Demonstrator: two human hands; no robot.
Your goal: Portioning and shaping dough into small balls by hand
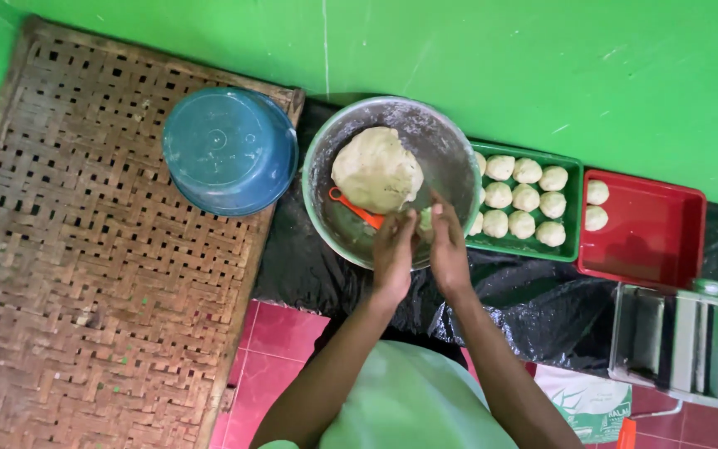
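A big lump of pale dough (pixel 376 170) lies in a metal bowl (pixel 450 145) on black plastic sheeting. An orange scraper (pixel 356 209) rests in the bowl beside the lump. My left hand (pixel 394 249) and my right hand (pixel 448 247) meet palm to palm over the bowl's near rim, pressed around a small piece of dough (pixel 425 219) that shows between them. A green tray (pixel 571 199) to the right holds several round dough balls. A red tray (pixel 654 237) beyond it has two dough balls at its far left corner.
An upturned blue plastic bowl (pixel 228 150) sits on a woven bamboo mat (pixel 85 274) at the left. A metal machine with rollers (pixel 683 341) stands at the lower right. A green wall is behind, red floor tiles below.
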